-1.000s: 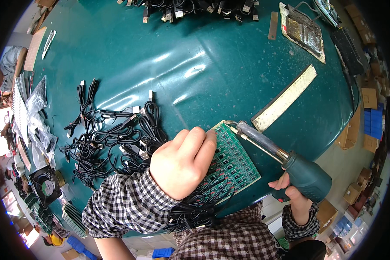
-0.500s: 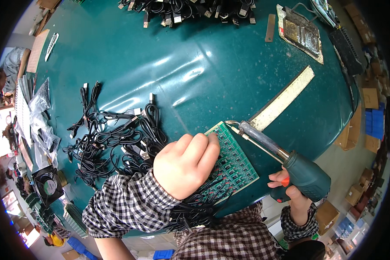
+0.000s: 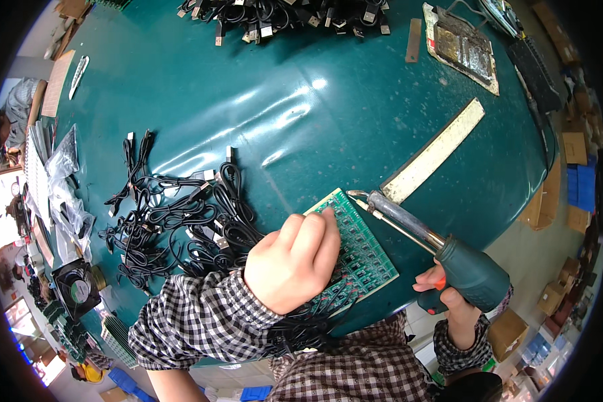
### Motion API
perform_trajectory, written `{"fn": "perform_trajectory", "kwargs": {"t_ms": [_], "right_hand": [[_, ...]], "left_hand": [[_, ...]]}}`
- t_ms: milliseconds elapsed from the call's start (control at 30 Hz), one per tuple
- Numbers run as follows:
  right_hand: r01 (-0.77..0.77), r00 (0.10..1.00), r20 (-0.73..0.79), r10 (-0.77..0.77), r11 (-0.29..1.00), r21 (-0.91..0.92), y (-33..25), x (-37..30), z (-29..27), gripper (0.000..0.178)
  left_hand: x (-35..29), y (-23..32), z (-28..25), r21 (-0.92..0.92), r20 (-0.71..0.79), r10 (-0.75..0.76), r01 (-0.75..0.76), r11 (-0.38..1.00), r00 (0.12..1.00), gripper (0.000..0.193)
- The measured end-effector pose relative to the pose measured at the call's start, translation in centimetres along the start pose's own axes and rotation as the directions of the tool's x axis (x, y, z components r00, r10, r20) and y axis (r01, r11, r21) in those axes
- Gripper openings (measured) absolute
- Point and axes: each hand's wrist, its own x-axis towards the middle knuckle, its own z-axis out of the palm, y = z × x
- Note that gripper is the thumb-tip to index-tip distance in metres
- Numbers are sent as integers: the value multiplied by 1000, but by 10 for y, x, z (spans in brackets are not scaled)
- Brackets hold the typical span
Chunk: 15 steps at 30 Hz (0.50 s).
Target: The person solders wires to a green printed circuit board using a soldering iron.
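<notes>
A green circuit board (image 3: pixel 368 258) with rows of small parts lies at the table's near edge. My left hand (image 3: pixel 291 264) rests over its left side, fingers curled and closed; whatever is pinched in the fingertips is hidden. Black cables (image 3: pixel 301 331) run from the board's near side under my left wrist. My right hand (image 3: pixel 457 301) grips a dark green soldering gun (image 3: pixel 476 271) by its handle, a finger at the red trigger. The gun's tip sits just off the board's far right corner, close to the end of a pale strip (image 3: pixel 435 151).
Coiled black USB cables (image 3: pixel 181 214) lie left of my hand, with another heap (image 3: pixel 281 17) at the far edge. A stained metal tray (image 3: pixel 465 50) and a flat metal bar (image 3: pixel 413 40) are far right. A small fan (image 3: pixel 77 288) stands at the left edge.
My left hand has shifted slightly right and nearer over the board. The soldering gun has barely moved, and the whole view has shifted a little.
</notes>
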Motion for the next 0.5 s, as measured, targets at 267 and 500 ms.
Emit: {"fn": "perform_trajectory", "kwargs": {"t_ms": [267, 500], "right_hand": [[18, 1000, -11, -17, 1000, 17, 3, 0, -2, 71], [19, 1000, 2, -19, 1000, 19, 5, -1, -6, 74]], "left_hand": [[16, -8, 2, -418, -1, -358, 325, 848, 934, 13], [17, -11, -2, -345, 20, -347, 332, 878, 938, 12]]}}
